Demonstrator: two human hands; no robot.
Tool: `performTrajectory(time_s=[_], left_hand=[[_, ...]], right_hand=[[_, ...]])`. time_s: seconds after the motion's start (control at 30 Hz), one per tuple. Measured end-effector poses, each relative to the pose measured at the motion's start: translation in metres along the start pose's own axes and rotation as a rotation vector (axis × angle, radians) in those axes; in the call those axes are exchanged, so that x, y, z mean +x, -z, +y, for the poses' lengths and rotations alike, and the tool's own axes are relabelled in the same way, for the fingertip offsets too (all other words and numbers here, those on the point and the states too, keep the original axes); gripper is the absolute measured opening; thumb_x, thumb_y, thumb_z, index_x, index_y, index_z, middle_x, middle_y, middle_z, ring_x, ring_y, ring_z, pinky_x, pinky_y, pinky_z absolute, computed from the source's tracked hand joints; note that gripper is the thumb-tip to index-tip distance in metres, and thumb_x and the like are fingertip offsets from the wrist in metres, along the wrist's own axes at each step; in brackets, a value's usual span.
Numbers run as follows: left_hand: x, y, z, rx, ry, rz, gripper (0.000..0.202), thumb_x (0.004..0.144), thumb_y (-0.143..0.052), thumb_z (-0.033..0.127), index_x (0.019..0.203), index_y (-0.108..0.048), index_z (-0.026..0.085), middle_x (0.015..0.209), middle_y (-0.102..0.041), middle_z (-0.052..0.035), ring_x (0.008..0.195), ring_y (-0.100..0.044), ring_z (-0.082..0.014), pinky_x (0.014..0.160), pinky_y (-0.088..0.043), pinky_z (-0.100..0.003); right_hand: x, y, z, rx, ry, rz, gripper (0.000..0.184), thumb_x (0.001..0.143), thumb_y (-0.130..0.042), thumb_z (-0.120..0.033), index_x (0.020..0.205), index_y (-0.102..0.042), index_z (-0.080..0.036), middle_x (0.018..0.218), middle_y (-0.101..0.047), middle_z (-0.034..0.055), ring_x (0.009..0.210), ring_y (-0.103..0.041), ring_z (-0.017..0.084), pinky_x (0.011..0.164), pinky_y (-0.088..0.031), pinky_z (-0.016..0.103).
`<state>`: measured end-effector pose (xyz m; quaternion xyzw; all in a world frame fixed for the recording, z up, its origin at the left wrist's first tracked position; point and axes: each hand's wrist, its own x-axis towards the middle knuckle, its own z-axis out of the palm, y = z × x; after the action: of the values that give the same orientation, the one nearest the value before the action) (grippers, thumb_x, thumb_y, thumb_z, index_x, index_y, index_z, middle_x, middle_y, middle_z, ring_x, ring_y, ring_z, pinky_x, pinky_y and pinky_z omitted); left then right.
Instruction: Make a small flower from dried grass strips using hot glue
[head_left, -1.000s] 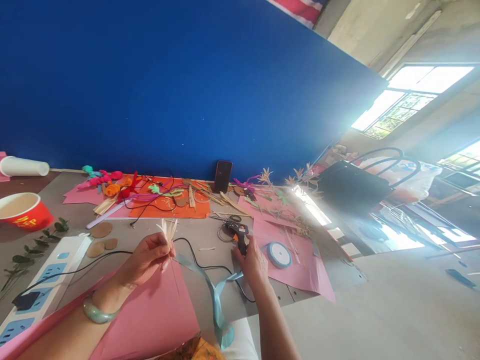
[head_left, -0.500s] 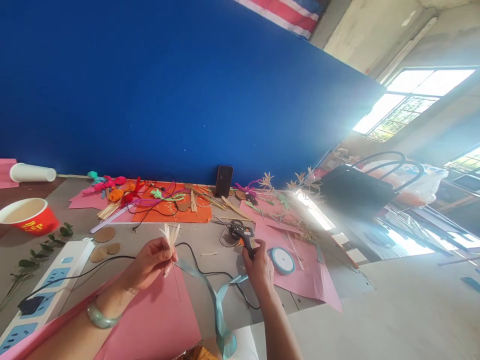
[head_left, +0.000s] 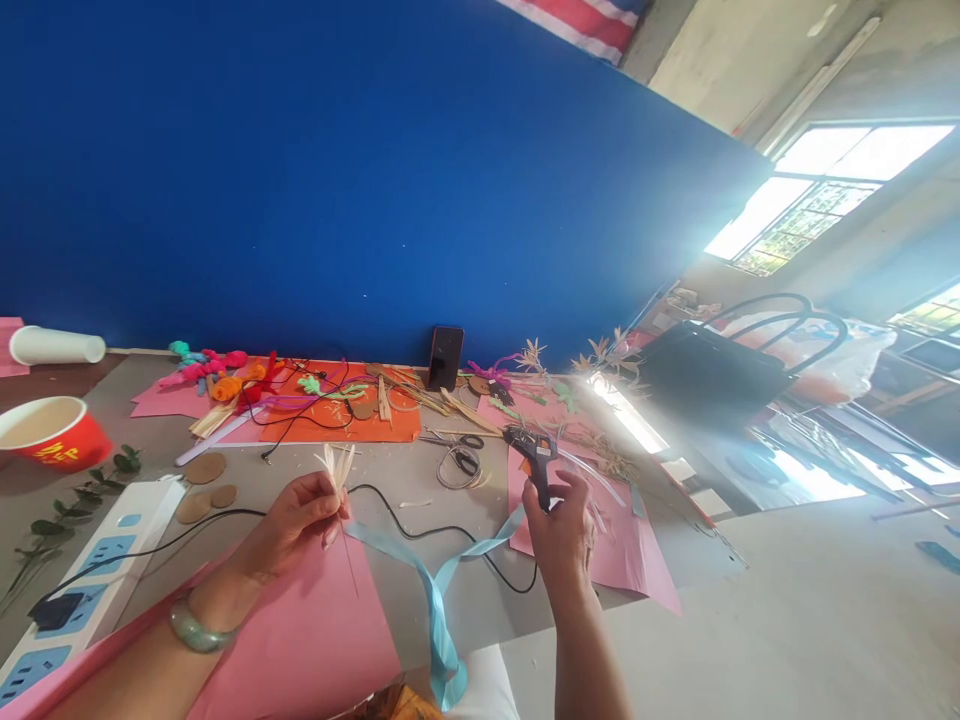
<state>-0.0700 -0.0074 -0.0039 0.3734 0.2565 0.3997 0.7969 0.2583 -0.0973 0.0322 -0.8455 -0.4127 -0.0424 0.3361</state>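
My left hand (head_left: 304, 515) is closed in a pinch on a small pale flower of thin strips (head_left: 337, 465). A thin stem hangs below the fingers. My right hand (head_left: 561, 525) grips the handle of a black hot glue gun (head_left: 534, 450), whose nozzle points left and away from me. A light blue ribbon (head_left: 435, 590) runs from near my left hand down toward me and up to my right hand. Its spool is hidden behind the right hand. Pink paper (head_left: 300, 640) lies under my left forearm. Scissors (head_left: 466, 455) lie left of the glue gun.
A white power strip (head_left: 97, 570), a red paper cup (head_left: 56, 435) and a leafy sprig (head_left: 82, 500) are at the left. A black cord (head_left: 442, 528) crosses the table. Against the blue board (head_left: 337, 180) a phone (head_left: 446, 358) stands. Dried flowers (head_left: 592, 360) lie at back right.
My right hand and the glue gun have moved right, uncovering the scissors and covering the ribbon spool. The ribbon stretches further right. My left hand still holds the flower.
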Motion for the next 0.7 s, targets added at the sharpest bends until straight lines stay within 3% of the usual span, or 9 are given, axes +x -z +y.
performTrajectory(time_s=[0.23,0.47,0.57,0.7], left_hand=[[0.002,0.000,0.000,-0.002,0.005,-0.004,0.028,0.070,-0.075,0.028,0.067,-0.051,0.014,0.064,-0.065,0.0001,0.041,-0.051,-0.0063,0.042,-0.037,-0.018],[0.003,0.003,0.000,-0.018,-0.011,-0.009,0.026,0.072,-0.075,0.027,0.068,-0.052,0.014,0.067,-0.066,-0.0009,0.042,-0.052,-0.0064,0.042,-0.038,-0.019],[0.002,0.003,0.000,-0.024,-0.013,-0.010,0.027,0.071,-0.075,0.027,0.068,-0.052,0.014,0.067,-0.066,-0.0016,0.042,-0.052,-0.0069,0.042,-0.038,-0.019],[0.001,0.000,0.001,-0.025,-0.002,-0.018,0.028,0.070,-0.076,0.028,0.066,-0.053,0.014,0.066,-0.065,-0.0019,0.042,-0.052,-0.0071,0.041,-0.038,-0.019]], right_hand=[[0.009,-0.024,-0.001,-0.122,0.008,-0.156,0.042,0.082,-0.047,-0.047,0.114,-0.045,-0.020,0.086,-0.067,0.0036,0.064,-0.061,0.019,0.056,-0.033,0.026],[0.026,-0.061,-0.014,-0.248,0.160,-0.392,0.031,0.084,-0.053,-0.033,0.112,-0.043,-0.021,0.078,-0.065,0.0009,0.070,-0.063,0.019,0.056,-0.031,0.025],[0.029,-0.064,-0.013,-0.252,0.179,-0.399,0.029,0.085,-0.054,-0.033,0.110,-0.046,-0.021,0.079,-0.064,0.0007,0.072,-0.062,0.019,0.057,-0.032,0.024],[0.028,-0.052,-0.008,-0.265,0.269,-0.349,0.024,0.087,-0.052,-0.040,0.104,-0.056,-0.024,0.099,-0.060,0.0039,0.075,-0.060,0.018,0.059,-0.035,0.025]])
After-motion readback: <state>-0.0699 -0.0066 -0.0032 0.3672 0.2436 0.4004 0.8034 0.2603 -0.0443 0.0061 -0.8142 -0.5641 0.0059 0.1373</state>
